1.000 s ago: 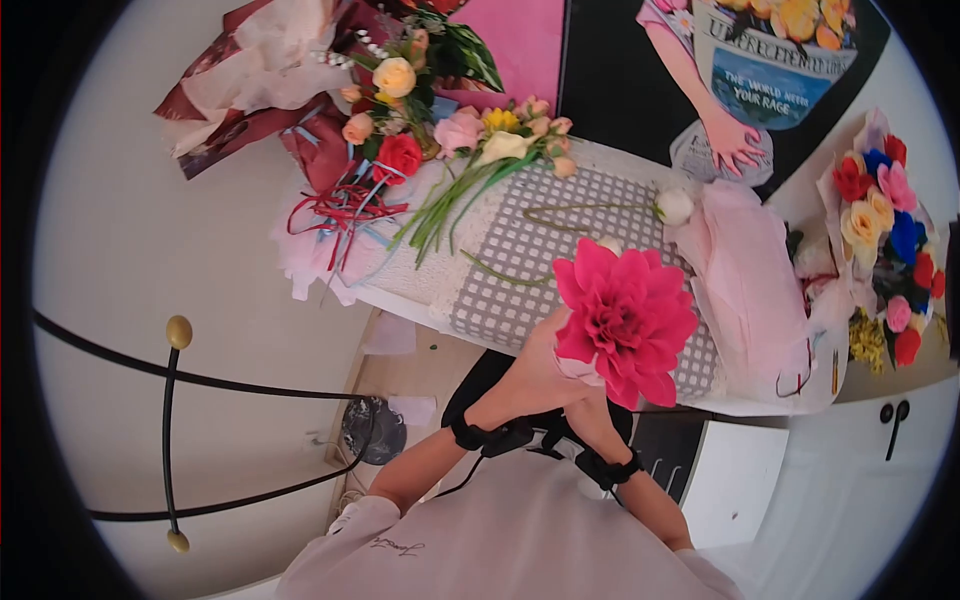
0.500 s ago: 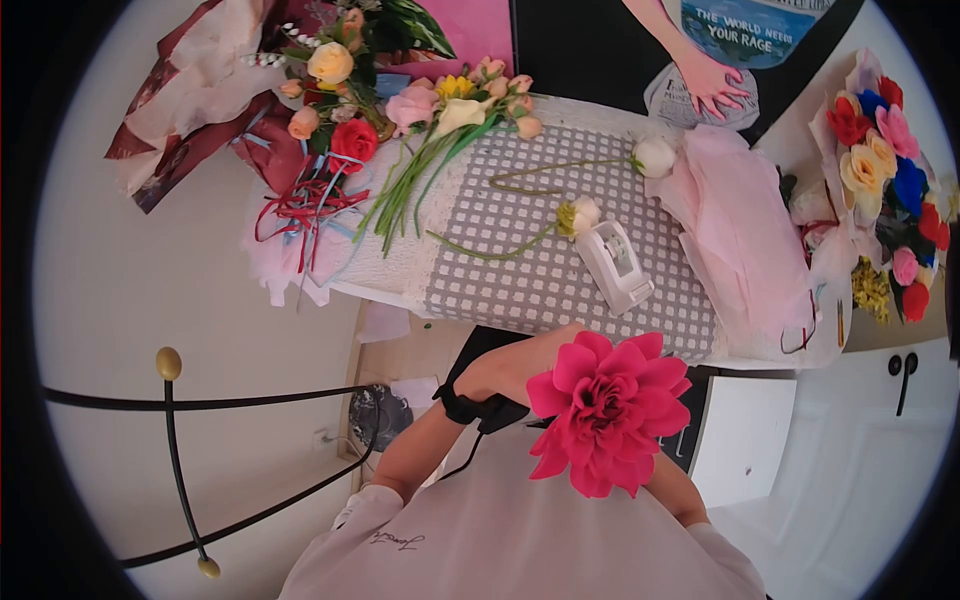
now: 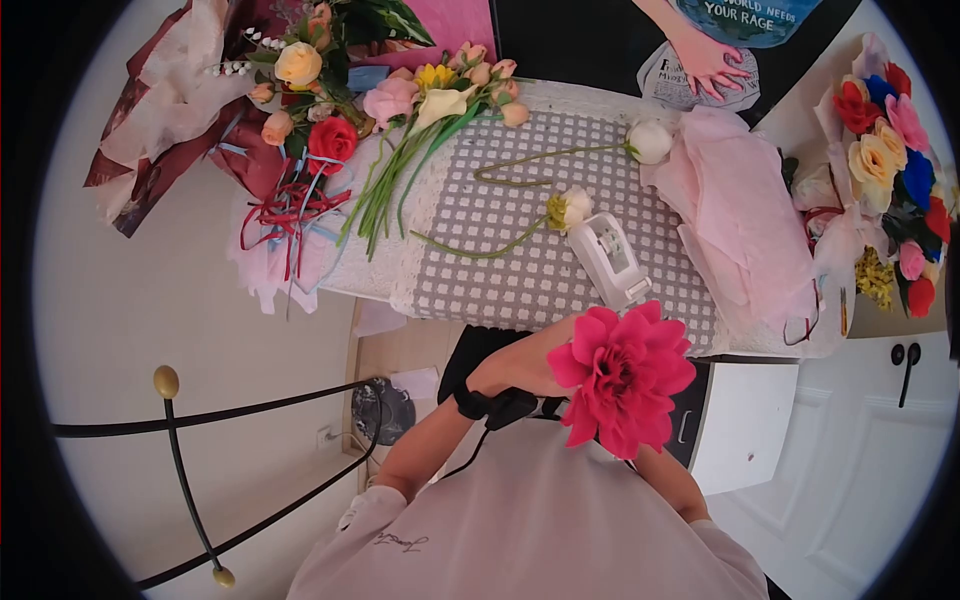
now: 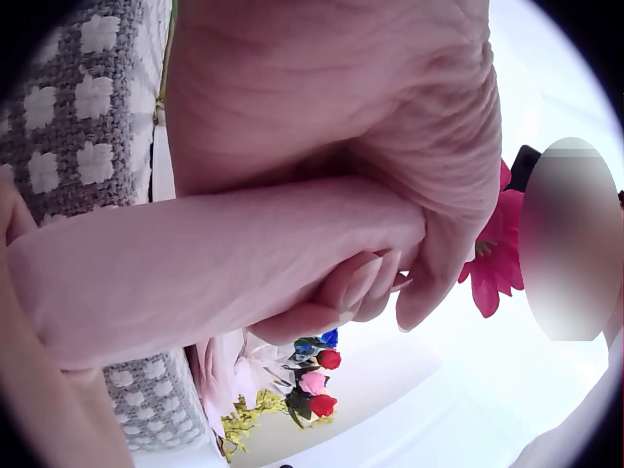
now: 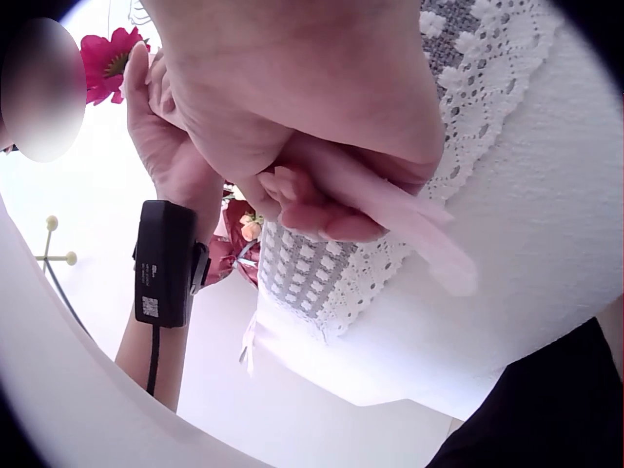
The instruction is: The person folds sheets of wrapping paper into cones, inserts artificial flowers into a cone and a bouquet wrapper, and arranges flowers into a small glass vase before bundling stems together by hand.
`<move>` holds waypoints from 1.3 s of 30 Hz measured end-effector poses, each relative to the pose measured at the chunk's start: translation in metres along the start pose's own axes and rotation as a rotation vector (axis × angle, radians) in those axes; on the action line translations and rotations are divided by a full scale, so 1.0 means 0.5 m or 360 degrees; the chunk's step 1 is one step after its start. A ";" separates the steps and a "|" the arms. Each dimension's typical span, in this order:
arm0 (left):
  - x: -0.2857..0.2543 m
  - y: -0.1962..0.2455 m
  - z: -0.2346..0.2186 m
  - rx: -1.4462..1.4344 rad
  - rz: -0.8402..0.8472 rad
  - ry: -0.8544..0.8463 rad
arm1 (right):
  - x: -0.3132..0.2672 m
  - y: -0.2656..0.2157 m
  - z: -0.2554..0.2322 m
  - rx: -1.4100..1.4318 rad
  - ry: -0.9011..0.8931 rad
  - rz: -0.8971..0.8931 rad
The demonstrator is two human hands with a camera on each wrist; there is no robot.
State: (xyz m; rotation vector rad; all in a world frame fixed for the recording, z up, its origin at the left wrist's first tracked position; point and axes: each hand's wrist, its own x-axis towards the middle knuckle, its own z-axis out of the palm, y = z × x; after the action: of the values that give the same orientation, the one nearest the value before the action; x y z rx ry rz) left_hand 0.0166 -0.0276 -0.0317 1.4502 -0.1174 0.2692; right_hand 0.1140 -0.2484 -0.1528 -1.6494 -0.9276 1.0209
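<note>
A large hot-pink dahlia (image 3: 622, 375) faces up in front of the person's chest in the head view. Below its head the stem part is wrapped in a pale pink paper roll (image 4: 214, 273). My left hand (image 4: 336, 107) grips the upper end of this roll, fingers curled round it near the bloom. Lower down, my right hand (image 5: 312, 97) holds the roll's other end, with a pink paper tail (image 5: 444, 258) sticking out past the fingers. From the head camera the bloom hides the right hand and the paper.
On the checked cloth (image 3: 500, 285) lie a white tape dispenser (image 3: 612, 262), two white flowers and several green-stemmed blooms (image 3: 385, 200). Folded pink paper (image 3: 745, 220) covers the table's right side. Wrapped bouquets stand at left and right; a black metal rack (image 3: 180, 465) is at lower left.
The dahlia has come down toward the chest, then risen slightly, both hands staying with it. The white dispenser and a white flower behind it came into view as the head view shifted.
</note>
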 end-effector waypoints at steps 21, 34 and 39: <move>0.041 -0.008 -0.023 -0.0807 -0.0595 0.0384 | 0.126 -0.140 0.062 0.0853 -0.0036 0.0053; 0.062 0.005 -0.028 -0.1233 -0.0449 0.0189 | 0.098 -0.166 0.049 0.0788 -0.0295 0.0316; 0.058 -0.004 -0.028 -0.1284 -0.0414 0.0155 | 0.093 -0.164 0.054 0.0803 -0.0290 0.0296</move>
State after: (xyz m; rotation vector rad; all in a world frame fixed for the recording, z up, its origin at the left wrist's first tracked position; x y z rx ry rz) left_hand 0.0442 -0.0109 -0.0284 0.6379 0.0437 0.0584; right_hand 0.0967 -0.1761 -0.0888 -1.2453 -0.5702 1.4182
